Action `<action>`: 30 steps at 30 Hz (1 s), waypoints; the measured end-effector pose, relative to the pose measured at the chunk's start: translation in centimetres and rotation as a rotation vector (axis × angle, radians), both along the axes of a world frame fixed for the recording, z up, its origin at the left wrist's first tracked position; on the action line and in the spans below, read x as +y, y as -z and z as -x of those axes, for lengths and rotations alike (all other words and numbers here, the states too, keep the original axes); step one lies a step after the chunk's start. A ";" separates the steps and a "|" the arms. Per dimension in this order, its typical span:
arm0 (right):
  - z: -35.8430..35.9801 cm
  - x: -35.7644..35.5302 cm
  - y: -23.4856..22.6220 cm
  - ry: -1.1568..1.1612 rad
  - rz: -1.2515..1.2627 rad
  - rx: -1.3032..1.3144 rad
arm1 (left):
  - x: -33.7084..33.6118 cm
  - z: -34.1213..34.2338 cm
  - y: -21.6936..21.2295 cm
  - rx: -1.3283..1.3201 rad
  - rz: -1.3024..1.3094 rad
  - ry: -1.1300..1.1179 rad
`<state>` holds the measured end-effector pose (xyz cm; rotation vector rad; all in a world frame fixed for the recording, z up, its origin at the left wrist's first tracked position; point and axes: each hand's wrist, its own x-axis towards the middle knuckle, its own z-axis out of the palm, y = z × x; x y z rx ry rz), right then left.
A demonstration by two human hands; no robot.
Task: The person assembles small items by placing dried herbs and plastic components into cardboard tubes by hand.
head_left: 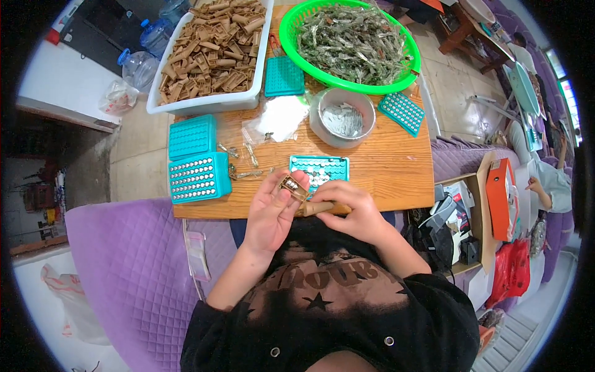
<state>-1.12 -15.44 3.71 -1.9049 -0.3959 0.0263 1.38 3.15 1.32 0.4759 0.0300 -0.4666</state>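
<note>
Two bare hands are in the head view, working over the near edge of a wooden table (396,186). Left hand (271,208) is palm up, thumb and fingers pinching a small brown case (290,184) with shiny round bits in it, so the case sits just inside the near edge, around the middle. Right hand (358,212) has its fingers closed on a tan tube-shaped piece (317,209), one end pointed at the left palm; can't tell if the two pieces touch.

Right past the hands there's a teal tray (338,168) with silver discs on it, so not much room straight ahead. Left edge is pretty packed: two teal blocks (191,137) one behind the other, the nearer one close to the near left corner, with loose metal bits (251,155) just beside them. Far left corner has a white tub (207,106) of brown parts poking out past the left edge. A green basket (365,88) of clear-looking pieces fills the far right corner, with a round bowl (341,141) in front of it and another teal tray (401,114) by the right edge. Best open room is the bare wood toward the near right corner, plus a small patch left of the left hand.
</note>
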 end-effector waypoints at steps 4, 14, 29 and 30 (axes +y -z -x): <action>0.0 -0.4 1.0 0.090 -0.368 0.159 | -0.2 0.0 0.0 0.013 -0.006 0.005; -1.1 1.5 -0.6 0.223 -0.191 0.034 | -0.5 0.1 -0.1 0.033 -0.074 -0.008; -1.1 2.8 -0.1 0.250 -0.005 -0.125 | -0.4 0.4 0.2 -0.100 -0.238 -0.030; -1.0 2.7 0.1 0.250 -0.004 -0.127 | -0.5 0.5 -0.1 -0.101 -0.237 -0.030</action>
